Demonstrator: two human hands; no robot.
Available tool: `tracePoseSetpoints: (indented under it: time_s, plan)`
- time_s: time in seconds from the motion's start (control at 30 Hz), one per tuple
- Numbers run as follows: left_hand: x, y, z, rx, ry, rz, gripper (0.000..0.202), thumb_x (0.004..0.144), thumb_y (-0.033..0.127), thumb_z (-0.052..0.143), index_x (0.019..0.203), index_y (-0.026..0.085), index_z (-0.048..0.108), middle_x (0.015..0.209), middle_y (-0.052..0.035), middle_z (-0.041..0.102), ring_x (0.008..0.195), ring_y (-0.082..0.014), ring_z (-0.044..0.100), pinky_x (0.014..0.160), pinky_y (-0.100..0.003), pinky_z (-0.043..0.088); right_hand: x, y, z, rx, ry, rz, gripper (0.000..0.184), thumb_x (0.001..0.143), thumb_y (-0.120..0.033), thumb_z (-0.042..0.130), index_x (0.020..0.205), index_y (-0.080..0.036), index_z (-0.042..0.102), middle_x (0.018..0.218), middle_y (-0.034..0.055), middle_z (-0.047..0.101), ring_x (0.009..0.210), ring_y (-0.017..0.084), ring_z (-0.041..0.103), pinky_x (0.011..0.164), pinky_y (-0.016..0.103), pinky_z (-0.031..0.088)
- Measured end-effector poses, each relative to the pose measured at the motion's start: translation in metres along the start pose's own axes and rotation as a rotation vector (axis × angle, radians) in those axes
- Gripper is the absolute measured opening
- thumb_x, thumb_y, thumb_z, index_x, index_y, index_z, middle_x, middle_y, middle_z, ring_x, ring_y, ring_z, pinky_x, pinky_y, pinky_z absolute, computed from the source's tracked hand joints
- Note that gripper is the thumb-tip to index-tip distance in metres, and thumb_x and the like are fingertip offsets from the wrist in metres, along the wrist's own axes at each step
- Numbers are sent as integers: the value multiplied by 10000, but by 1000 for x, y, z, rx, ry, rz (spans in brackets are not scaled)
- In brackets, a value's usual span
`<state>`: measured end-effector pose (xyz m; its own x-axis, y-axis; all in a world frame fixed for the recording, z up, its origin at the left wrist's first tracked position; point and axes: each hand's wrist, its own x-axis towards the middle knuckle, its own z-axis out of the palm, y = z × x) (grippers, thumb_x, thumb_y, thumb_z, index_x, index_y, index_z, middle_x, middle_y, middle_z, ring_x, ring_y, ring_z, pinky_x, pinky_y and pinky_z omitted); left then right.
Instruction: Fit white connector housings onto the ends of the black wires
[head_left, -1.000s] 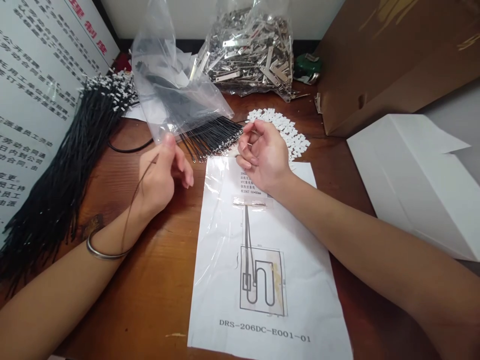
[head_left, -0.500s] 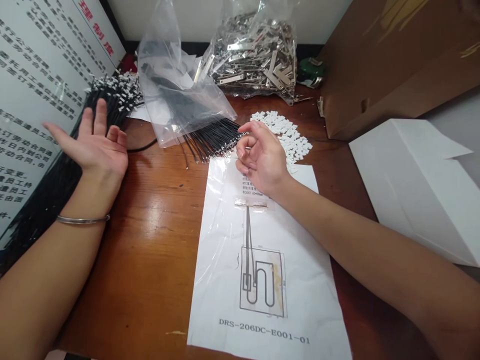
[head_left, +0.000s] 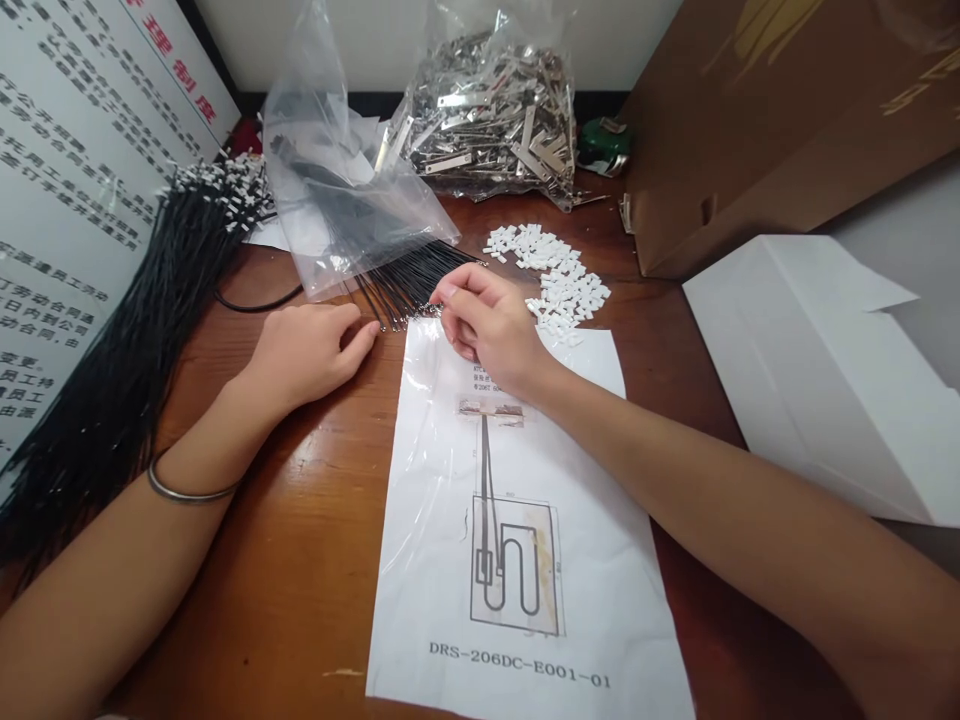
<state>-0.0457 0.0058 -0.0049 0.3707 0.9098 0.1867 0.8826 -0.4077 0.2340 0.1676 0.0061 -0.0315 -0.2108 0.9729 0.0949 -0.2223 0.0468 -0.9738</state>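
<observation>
My right hand (head_left: 487, 325) is closed in a pinch at the tipped ends of a fan of black wires (head_left: 401, 280). Whatever lies between its fingertips is too small to make out. To the left of those same wire ends, my left hand (head_left: 311, 350) rests low over the table, its fingers curled and the thumb pointing right. What its fingers hold, if anything, is hidden. Just right of my right hand lies a pile of small white connector housings (head_left: 566, 285). A printed drawing sheet (head_left: 510, 560) lies below my right hand and forearm.
A clear plastic bag (head_left: 337, 230) partly covers the wires. Behind stands a bag of metal strips (head_left: 487, 120), with a green roll (head_left: 604, 145) beside it. A bundle of black wires with white ends (head_left: 150, 300) lies left against a printed board (head_left: 67, 150). Cardboard (head_left: 750, 130) and a white box (head_left: 817, 370) stand right.
My left hand has turned palm down and come from the wire bundle at the left to the loose wire ends. My right hand has shifted slightly left and down to them.
</observation>
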Motion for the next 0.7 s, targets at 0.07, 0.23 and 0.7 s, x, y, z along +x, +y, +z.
tracePoseSetpoints:
  time_s: [0.07, 0.23, 0.7]
  plan:
    - [0, 6, -1, 130, -55, -6, 291, 882, 392, 549, 656, 209, 554, 678, -75, 684, 656, -258, 630, 583, -306, 312, -2, -1, 2, -53, -33, -29, 182, 885, -346, 602, 772, -210, 562, 531, -53, 483, 485, 78, 396, 426, 227, 261]
    - [-1, 11, 0, 339, -93, -22, 274, 906, 334, 448, 735, 184, 600, 718, -111, 706, 638, -275, 651, 553, -317, 297, -6, -3, 4, -170, -101, -76, 144, 897, -259, 585, 772, -189, 569, 588, -55, 501, 521, 71, 436, 490, 236, 331]
    - [-3, 0, 2, -42, 122, 238, 283, 847, 287, 461, 582, 203, 517, 460, 19, 483, 435, -123, 448, 525, -279, 351, -10, 0, 2, -557, -280, -190, 407, 902, -146, 551, 1305, -165, 604, 1033, 21, 768, 465, 53, 327, 565, 265, 404]
